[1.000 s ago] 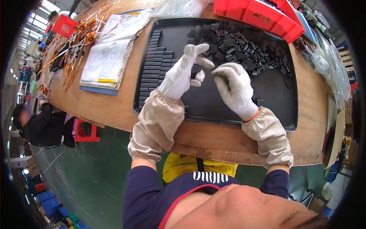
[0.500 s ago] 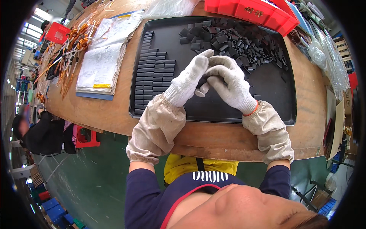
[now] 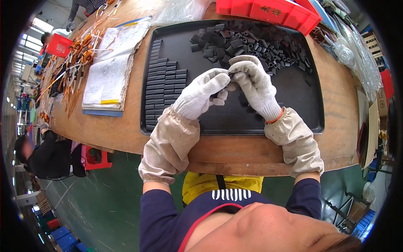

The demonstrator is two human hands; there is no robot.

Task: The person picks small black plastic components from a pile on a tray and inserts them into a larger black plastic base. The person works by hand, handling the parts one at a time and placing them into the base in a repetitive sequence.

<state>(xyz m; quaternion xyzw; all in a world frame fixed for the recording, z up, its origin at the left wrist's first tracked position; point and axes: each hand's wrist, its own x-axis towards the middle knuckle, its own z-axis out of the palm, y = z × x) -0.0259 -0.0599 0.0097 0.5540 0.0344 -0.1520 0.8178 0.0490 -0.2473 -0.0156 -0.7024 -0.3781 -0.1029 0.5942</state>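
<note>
Gloved in white, my left hand [image 3: 205,90] and my right hand [image 3: 255,86] meet over the middle of a black tray [image 3: 289,115]. Both are closed, fingertips together, pinching a small black tube piece [image 3: 231,75] that is mostly hidden by the gloves. Left of my hands, short black tube pieces [image 3: 164,86] lie side by side in neat columns. A loose heap of the same pieces [image 3: 256,44] covers the far right of the tray, just beyond my right hand. A few more dark pieces show beneath my right hand.
Papers in plastic sleeves [image 3: 107,82] lie left of the tray, beside a pile of copper coils with wires [image 3: 84,50]. A red bin [image 3: 268,14] stands at the tray's far edge. Clear plastic bags [image 3: 357,54] lie at right. Another person [image 3: 52,153] sits at far left.
My hands have drawn together, fingertip to fingertip, and my left fingers have curled in from a flatter pose. The whole view has shifted slightly, the tray appearing a little further left.
</note>
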